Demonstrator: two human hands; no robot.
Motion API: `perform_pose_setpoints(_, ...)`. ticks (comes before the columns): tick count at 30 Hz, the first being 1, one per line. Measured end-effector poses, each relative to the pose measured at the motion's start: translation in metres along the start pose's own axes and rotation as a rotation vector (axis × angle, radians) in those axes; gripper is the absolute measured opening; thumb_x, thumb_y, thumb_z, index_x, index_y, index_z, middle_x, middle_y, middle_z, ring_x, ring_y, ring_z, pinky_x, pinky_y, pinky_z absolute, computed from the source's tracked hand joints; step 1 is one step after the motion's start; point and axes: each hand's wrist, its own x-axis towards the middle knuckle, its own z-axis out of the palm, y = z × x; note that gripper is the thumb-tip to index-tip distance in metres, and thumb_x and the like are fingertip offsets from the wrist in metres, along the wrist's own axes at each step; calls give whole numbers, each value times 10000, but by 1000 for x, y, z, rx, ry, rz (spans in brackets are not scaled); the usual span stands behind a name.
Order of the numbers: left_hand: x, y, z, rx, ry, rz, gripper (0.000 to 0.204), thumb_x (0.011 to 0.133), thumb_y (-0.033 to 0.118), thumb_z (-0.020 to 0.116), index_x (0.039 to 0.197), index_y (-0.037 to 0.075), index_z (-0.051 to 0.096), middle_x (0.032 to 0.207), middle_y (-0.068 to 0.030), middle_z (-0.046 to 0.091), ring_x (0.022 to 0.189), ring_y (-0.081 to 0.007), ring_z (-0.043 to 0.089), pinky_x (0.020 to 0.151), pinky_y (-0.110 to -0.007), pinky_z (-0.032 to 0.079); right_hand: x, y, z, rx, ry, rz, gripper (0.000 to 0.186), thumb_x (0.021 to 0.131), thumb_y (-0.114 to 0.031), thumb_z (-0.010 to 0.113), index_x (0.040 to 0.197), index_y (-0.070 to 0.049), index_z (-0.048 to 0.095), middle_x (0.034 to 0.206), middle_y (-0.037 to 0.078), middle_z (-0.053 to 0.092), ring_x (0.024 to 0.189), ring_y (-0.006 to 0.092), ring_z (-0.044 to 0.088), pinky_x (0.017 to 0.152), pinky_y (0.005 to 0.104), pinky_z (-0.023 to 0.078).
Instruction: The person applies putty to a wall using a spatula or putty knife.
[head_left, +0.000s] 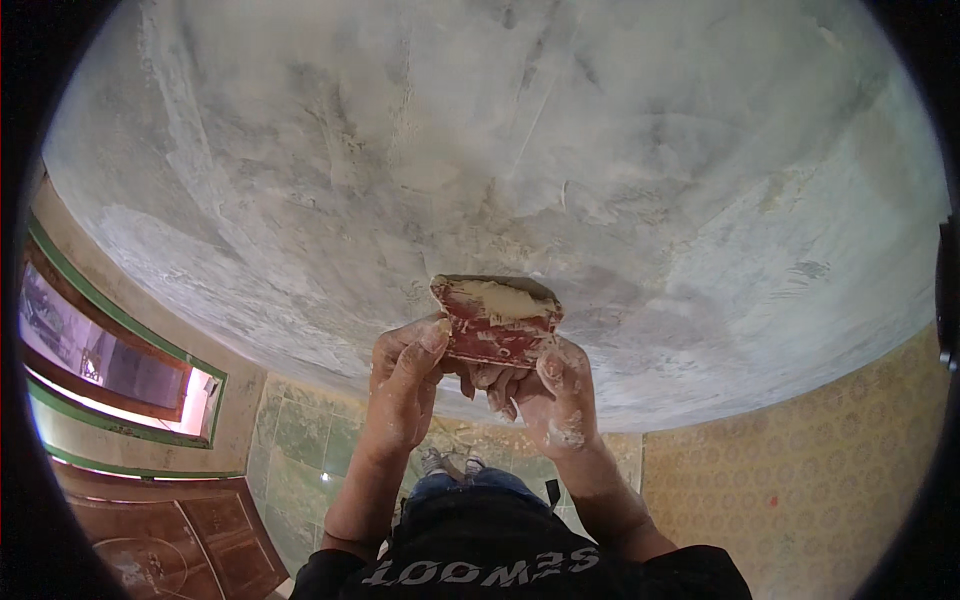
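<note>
A flat red scraper [497, 338], smeared with pale cream paste, is held between my left hand [405, 365] and my right hand [560, 390]. My thumbs press on its two sides, with the other fingers curled behind and below it. A thick band of paste [500, 298] lies along its upper edge, which is at or very near the grey-white, patchily coated wall [620, 170] in front of me; whether it touches is hard to tell. White paste cakes my fingers, most visibly on the right.
At the left are a green-framed window [105, 330] and a wooden door [170, 540]. Dusty green floor tiles [300, 440] show below, around my feet [450, 462]. A yellowish patterned surface [790, 460] is at the right.
</note>
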Motion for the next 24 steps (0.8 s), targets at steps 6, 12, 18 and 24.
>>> perform_pose_setpoints(6,11,9,4,75,-28,-23,377,917,304,487,963,-49,610,866,-130,644,692,-189,589,599,-323,458,6,-6,5,15,54,-23,508,856,-411,618,1009,72,577,792,158,655,601,170,596,469,256,428)
perform_pose_setpoints(12,11,14,4,89,-109,23,349,914,277,486,929,-50,608,860,-129,638,683,-193,582,596,-318,453,1,-14,17,-33,59,-67,525,851,-398,636,1053,81,563,792,157,648,602,169,594,479,260,433)
perform_pose_setpoints(18,-14,16,-20,-56,-241,4,167,896,98,516,781,-17,548,813,-106,596,672,-159,566,587,-280,452,-27,-2,17,-182,16,-20,520,862,-344,657,1126,84,523,795,127,639,591,142,560,488,262,429)
perform_pose_setpoints(24,-45,-15,-56,-8,-5,-141,154,874,105,508,783,-11,553,800,-87,593,722,-151,560,631,-276,440,-36,58,-12,-193,-18,173,465,886,-372,629,1067,51,562,787,72,634,599,86,538,473,225,415)
